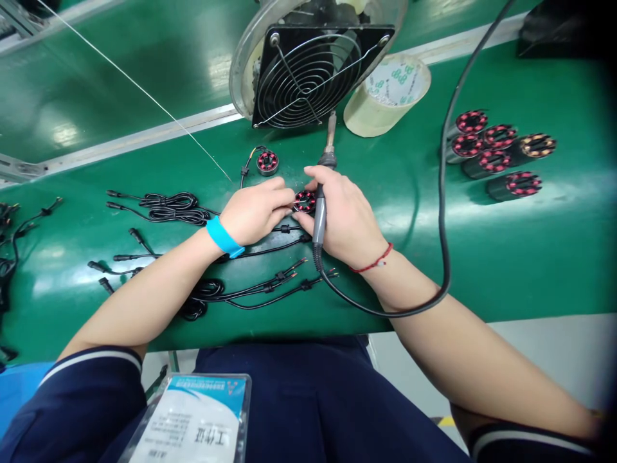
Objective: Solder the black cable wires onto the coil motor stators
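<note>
Coil (303, 203) between pinched-up left hand (258, 209) (can't tell on what) and half-curled right hand (349, 215) gripping iron (319, 218), aimed far.

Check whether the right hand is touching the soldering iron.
Touching: the head view shows the right hand gripping the soldering iron, with no gap between them.

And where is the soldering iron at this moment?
In the head view, just right of centre, the soldering iron is in the right hand, its tip pointing away from the person, between the black fan and tape roll.
</note>
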